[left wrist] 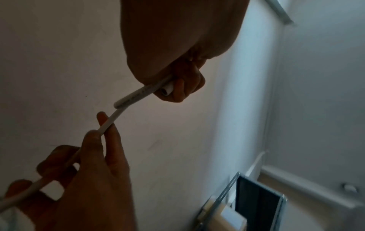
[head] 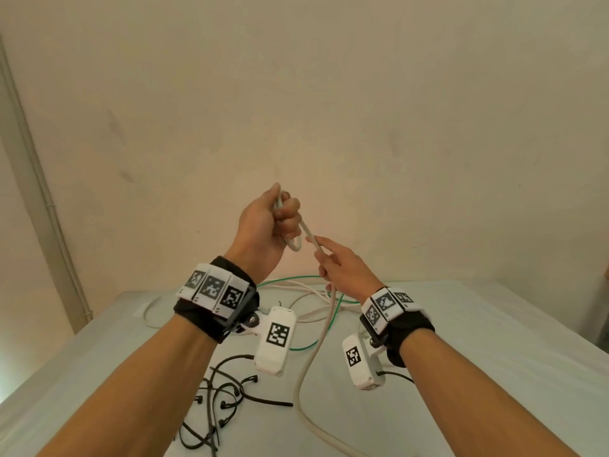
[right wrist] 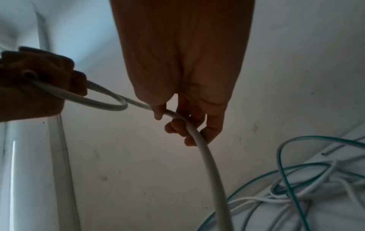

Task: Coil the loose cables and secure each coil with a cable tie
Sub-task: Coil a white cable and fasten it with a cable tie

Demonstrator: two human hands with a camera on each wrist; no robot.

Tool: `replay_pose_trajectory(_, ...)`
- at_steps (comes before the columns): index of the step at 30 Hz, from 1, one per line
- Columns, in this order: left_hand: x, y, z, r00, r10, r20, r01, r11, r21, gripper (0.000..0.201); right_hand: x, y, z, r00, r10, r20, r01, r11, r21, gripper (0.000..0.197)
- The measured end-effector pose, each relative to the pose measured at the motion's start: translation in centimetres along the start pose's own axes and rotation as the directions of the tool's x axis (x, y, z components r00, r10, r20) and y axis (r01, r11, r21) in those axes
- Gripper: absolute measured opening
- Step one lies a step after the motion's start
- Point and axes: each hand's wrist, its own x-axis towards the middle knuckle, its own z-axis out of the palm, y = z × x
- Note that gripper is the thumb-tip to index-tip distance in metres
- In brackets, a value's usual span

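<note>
Left hand (head: 263, 222) was raised above the counter (head: 494, 341), its grip closed around a small loop of the white cable (head: 324, 328), with the cut end of that cable poking out beside the curled fingers (left wrist: 181, 87) in the left wrist view. Loop hung out of the fist toward 5 o'clock, just short of the right hand (head: 342, 268). Right hand sat lower, at 4 o'clock of the left one, its grip pinching the same white cable between thumb and fingers (right wrist: 177, 129), index finger laid straight along it. From that pinch the cable dropped down to the counter, ran toward 6 o'clock and left the head view at the bottom edge.

Behind the hands, at 12 o'clock on the counter, lay a loose tangle of more white cables (head: 306, 291) mixed with a thin green cable (head: 333, 319); which strand crossed over which could not be told. At 7 o'clock, below the left forearm, lay a scattered heap of black cable ties (head: 224, 397), one stretched straight toward 3 o'clock, apart from the white cable. No tie was in either hand. Both wrists wore black bands with checkered marker tags (head: 214, 290) and white camera units (head: 275, 341).
</note>
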Motion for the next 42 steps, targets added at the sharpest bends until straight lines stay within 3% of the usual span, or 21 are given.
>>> replay_pose_trajectory(3, 0.2, -1.2, 1.0, 0.999, 0.036, 0.006, -0.037, 0.970, 0.240, 0.024, 0.2, -0.9, 0.0, 0.991, 0.077, 0.113, -0.047, 0.966, -0.253, 0.058)
replay_pose_trajectory(5, 0.1, -2.3, 1.7, 0.998, 0.024, 0.064, -0.044, 0.944, 0.326, 0.020, 0.1, -2.0, 0.4, 0.970, 0.152, 0.192, -0.068, 0.921, -0.384, 0.056)
replay_pose_trajectory(6, 0.0, -2.9, 1.9, 0.995, 0.027, 0.092, -0.064, 0.900, 0.431, 0.023, 0.2, -2.5, 0.8, 0.959, 0.185, 0.214, -0.077, 0.898, -0.433, 0.047)
replay_pose_trajectory(8, 0.0, -4.2, 1.7, 0.987, 0.024, 0.161, -0.128, 0.731, 0.671, 0.028, 0.4, -3.1, 1.4, 0.939, 0.234, 0.252, -0.054, 0.824, -0.564, 0.022)
replay_pose_trajectory(10, 0.1, -5.0, 1.1, 0.977, 0.023, 0.213, -0.183, 0.613, 0.769, 0.019, 1.0, -3.3, 1.5, 0.923, 0.287, 0.255, -0.050, 0.748, -0.662, 0.014)
replay_pose_trajectory(12, 0.3, -5.0, 0.5, 0.976, 0.019, 0.218, -0.187, 0.593, 0.783, 0.018, 1.0, -3.8, 0.9, 0.920, 0.311, 0.239, -0.075, 0.738, -0.671, 0.007)
replay_pose_trajectory(14, 0.5, -5.0, -0.1, 0.973, 0.012, 0.232, -0.200, 0.546, 0.813, 0.013, 0.5, -4.0, -0.1, 0.931, 0.305, 0.201, -0.126, 0.784, -0.608, 0.009)
replay_pose_trajectory(15, 0.3, -5.0, -0.7, 0.973, 0.016, 0.231, -0.207, 0.506, 0.837, 0.013, 0.2, -4.1, -0.7, 0.934, 0.294, 0.205, -0.130, 0.811, -0.570, 0.014)
replay_pose_trajectory(17, 0.0, -5.0, -1.9, 0.981, 0.027, 0.194, -0.185, 0.454, 0.872, 0.027, -0.5, -4.3, -1.6, 0.909, 0.306, 0.283, -0.110, 0.832, -0.544, 0.044)
replay_pose_trajectory(19, -0.3, -5.5, -2.6, 0.993, 0.028, 0.118, -0.113, 0.551, 0.827, 0.021, -1.4, -4.6, -1.7, 0.872, 0.355, 0.339, -0.120, 0.824, -0.553, 0.058)
replay_pose_trajectory(21, 0.0, -6.1, -2.6, 0.997, 0.016, 0.081, -0.071, 0.656, 0.751, 0.018, -2.0, -4.4, -0.8, 0.855, 0.380, 0.352, -0.154, 0.835, -0.529, 0.057)
replay_pose_trajectory(22, 0.3, -6.2, -2.4, 0.996, 0.019, 0.089, -0.079, 0.666, 0.742, 0.020, -2.2, -4.4, -0.3, 0.858, 0.368, 0.358, -0.149, 0.845, -0.513, 0.054)
replay_pose_trajectory(25, 0.3, -5.7, -1.3, 0.992, -0.016, 0.121, -0.073, 0.717, 0.693, 0.015, -2.3, -4.8, -0.1, 0.874, 0.285, 0.393, -0.033, 0.843, -0.538, 0.047)
replay_pose_trajectory(27, 0.0, -5.1, -1.3, 0.992, 0.024, 0.126, -0.101, 0.747, 0.657, 0.018, -2.2, -4.8, -0.9, 0.893, 0.230, 0.386, 0.035, 0.821, -0.569, 0.049)
replay_pose_trajectory(29, -0.1, -4.4, -1.5, 0.986, 0.076, 0.151, -0.152, 0.794, 0.589, 0.010, -2.1, -4.2, -1.5, 0.916, 0.200, 0.349, 0.042, 0.816, -0.576, 0.049)
replay_pose_trajectory(31, 0.2, -3.2, -2.1, 0.991, 0.116, 0.070, -0.135, 0.898, 0.420, 0.008, -2.4, -3.4, -1.9, 0.946, 0.155, 0.284, 0.027, 0.835, -0.549, 0.037)
replay_pose_trajectory(34, 0.9, -0.9, -3.0, 0.986, 0.110, -0.125, -0.100, 0.991, 0.084, 0.026, -3.0, -2.6, -2.2, 0.980, 0.124, 0.155, -0.081, 0.963, -0.256, 0.017)
replay_pose_trajectory(36, 1.0, 0.2, -3.4, 0.987, 0.088, -0.132, -0.094, 0.995, -0.042, 0.028, -3.3, -2.5, -2.5, 0.979, 0.159, 0.129, -0.166, 0.985, 0.048, 0.012)
replay_pose_trajectory(37, 1.0, 0.5, -3.6, 0.990, 0.076, -0.121, -0.086, 0.993, -0.080, 0.028, -3.3, -2.4, -2.7, 0.981, 0.153, 0.119, -0.166, 0.981, 0.103, 0.010)
replay_pose_trajectory(39, 1.0, 0.9, -3.7, 0.992, 0.058, -0.110, -0.075, 0.986, -0.151, 0.026, -3.0, -2.2, -2.8, 0.993, 0.074, 0.093, -0.065, 0.993, -0.095, 0.007)
replay_pose_trajectory(42, 0.6, 0.8, -2.9, 0.996, 0.043, -0.074, -0.056, 0.981, -0.188, 0.030, -2.9, -2.0, -2.1, 0.980, -0.038, 0.193, 0.134, 0.846, -0.516, 0.014)
